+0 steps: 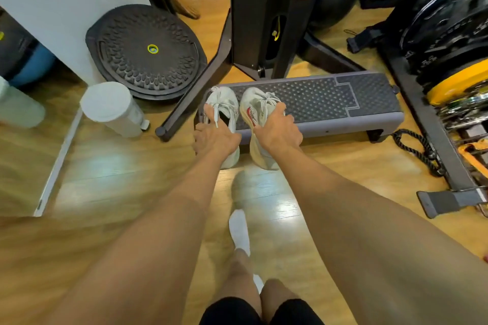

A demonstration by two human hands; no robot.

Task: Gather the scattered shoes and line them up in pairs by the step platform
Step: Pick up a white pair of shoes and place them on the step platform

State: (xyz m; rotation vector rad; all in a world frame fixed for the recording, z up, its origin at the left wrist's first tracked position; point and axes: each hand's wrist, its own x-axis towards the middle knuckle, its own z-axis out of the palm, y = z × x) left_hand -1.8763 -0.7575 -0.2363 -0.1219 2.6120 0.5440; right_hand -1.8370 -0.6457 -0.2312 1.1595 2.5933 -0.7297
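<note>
You have bright, even indoor light. Pale glare sheens off the wooden floor [111, 166] at 8 o'clock and just below centre. Your forearms [148, 258] smear soft toward 6 o'clock, and the wide lens bows straight lines at the edges.

The left shoe [224, 105] lies beside the right shoe [254, 108] — toes over the left end of the step platform [317, 103].

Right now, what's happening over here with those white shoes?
A person is bending over a wooden floor, handling a pair of sneakers. The left hand has a grip on the plain white sneaker at its opening; the right hand holds the sneaker with a red mark. They are side by side, toes over the left end of the step platform. Whether they are fully set down is unclear.
</note>
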